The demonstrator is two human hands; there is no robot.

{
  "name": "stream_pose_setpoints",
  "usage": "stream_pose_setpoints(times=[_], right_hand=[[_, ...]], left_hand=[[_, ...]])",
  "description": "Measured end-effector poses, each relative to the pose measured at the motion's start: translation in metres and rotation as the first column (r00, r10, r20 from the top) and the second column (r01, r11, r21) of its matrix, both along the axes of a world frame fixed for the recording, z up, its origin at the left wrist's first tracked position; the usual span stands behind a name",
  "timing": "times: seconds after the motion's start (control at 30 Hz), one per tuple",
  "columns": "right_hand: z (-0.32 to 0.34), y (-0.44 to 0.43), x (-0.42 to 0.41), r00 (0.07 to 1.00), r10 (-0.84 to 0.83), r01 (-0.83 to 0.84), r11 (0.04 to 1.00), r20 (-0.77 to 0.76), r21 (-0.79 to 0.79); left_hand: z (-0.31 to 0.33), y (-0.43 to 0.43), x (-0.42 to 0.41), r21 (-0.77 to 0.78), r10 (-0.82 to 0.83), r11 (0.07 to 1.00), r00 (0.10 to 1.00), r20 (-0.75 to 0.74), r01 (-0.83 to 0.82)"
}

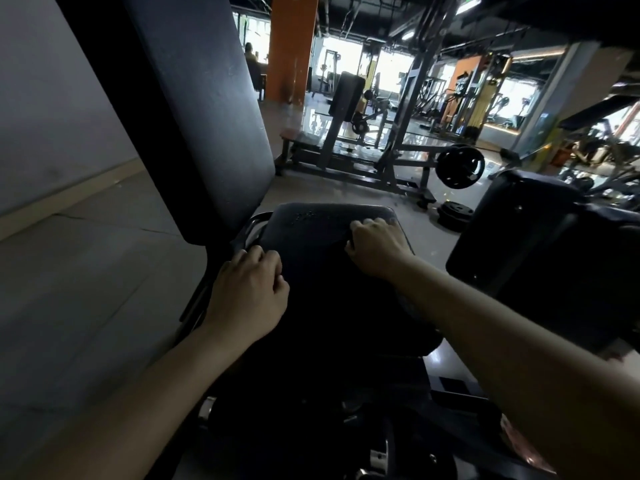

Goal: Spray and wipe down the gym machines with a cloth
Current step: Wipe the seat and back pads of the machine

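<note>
Both forearms enter from the bottom of the frame and reach forward to the seat pad (384, 212) of the machine at centre. The upright back pad (207, 109) rises at upper left of it.

Progress: wiping is judged to be under way on the seat. No wet streaks or sheen can be made out on the dark upholstery, so how much has been covered cannot be established. Nothing to spray with is in view. The back pad, the neighbouring pad (540, 258) at right of frame and the bench machine (363, 157) with its weight plate (460, 167) further back show no sign of attention; these are judged outstanding.

Right hand (375, 249): knuckles up, fingers curled down tightly at the upper right of the seat, judged to be gripping a dark cloth (311, 258) lying across the pad. Dark on dark; the cloth's edges are not clear.

Left hand (247, 289): fingers curled loosely, thumb against the forefinger, at the seat's left edge. Whether it holds a corner of the cloth or merely rests there cannot be told.
</note>
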State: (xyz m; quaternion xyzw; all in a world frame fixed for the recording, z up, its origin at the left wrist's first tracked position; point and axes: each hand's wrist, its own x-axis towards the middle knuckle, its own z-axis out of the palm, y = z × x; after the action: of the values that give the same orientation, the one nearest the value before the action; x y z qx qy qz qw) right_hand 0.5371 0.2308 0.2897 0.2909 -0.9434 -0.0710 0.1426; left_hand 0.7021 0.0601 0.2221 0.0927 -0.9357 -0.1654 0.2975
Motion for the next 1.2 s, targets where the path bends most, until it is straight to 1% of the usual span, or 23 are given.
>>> stream_pose_setpoints(times=[0.13, 0.2, 0.27, 0.37, 0.47, 0.63, 0.7, 0.73, 0.83, 0.93, 1.07, 1.13, 1.2], right_hand=[[0.008, 0.046, 0.074, 0.994, 0.109, -0.109, 0.994, 0.026, -0.001], [0.015, 0.063, 0.097, 0.996, 0.086, -0.088, 0.995, 0.037, 0.041], [0.018, 0.066, 0.098, 0.999, 0.022, -0.024, 0.996, 0.024, 0.085], [0.018, 0.052, 0.066, 0.999, -0.036, 0.036, 0.996, -0.003, 0.083], [0.011, 0.032, 0.007, 0.994, -0.109, 0.111, 0.993, -0.026, 0.043], [-0.002, 0.001, -0.072, 0.964, -0.261, 0.254, 0.961, -0.053, -0.114], [-0.003, -0.006, -0.082, 0.951, -0.3, 0.289, 0.948, -0.072, -0.134], [-0.003, -0.005, -0.08, 0.949, -0.311, 0.301, 0.944, -0.057, -0.138], [0.001, 0.008, -0.054, 0.95, -0.306, 0.311, 0.939, 0.058, -0.144], [0.008, 0.037, -0.001, 0.961, -0.274, 0.275, 0.961, 0.028, -0.039], [0.013, 0.068, 0.063, 0.978, -0.209, 0.206, 0.96, -0.008, 0.19], [0.013, 0.069, 0.061, 0.978, -0.207, 0.202, 0.959, 0.007, 0.2], [0.012, 0.061, 0.036, 0.967, -0.252, 0.247, 0.961, 0.024, 0.128]], left_hand=[[0.01, 0.002, -0.004, 0.046, 0.005, 0.999, 0.999, 0.034, -0.007], [0.013, 0.003, -0.009, 0.07, -0.009, 0.998, 0.999, 0.044, 0.006], [0.013, 0.006, -0.014, 0.076, -0.018, 0.997, 0.999, 0.045, 0.015], [0.011, 0.01, -0.02, 0.068, -0.024, 0.997, 0.999, 0.022, 0.023], [0.009, 0.011, -0.024, 0.083, -0.023, 0.996, 1.0, 0.005, 0.022], [0.005, 0.009, -0.028, 0.103, -0.023, 0.994, 1.0, -0.009, 0.024], [0.005, 0.008, -0.026, 0.12, -0.018, 0.993, 1.0, -0.006, 0.019], [0.005, 0.008, -0.025, 0.123, -0.021, 0.992, 1.0, -0.003, 0.021], [0.007, 0.009, -0.026, 0.113, -0.022, 0.993, 1.0, 0.008, 0.021], [0.01, 0.011, -0.025, 0.099, -0.008, 0.995, 1.0, 0.017, 0.006], [0.012, 0.012, -0.026, 0.085, -0.012, 0.996, 0.999, 0.032, 0.009], [0.014, 0.012, -0.029, 0.083, -0.029, 0.996, 0.998, 0.056, 0.025], [0.016, 0.012, -0.034, 0.076, -0.053, 0.996, 0.996, 0.066, 0.048]])
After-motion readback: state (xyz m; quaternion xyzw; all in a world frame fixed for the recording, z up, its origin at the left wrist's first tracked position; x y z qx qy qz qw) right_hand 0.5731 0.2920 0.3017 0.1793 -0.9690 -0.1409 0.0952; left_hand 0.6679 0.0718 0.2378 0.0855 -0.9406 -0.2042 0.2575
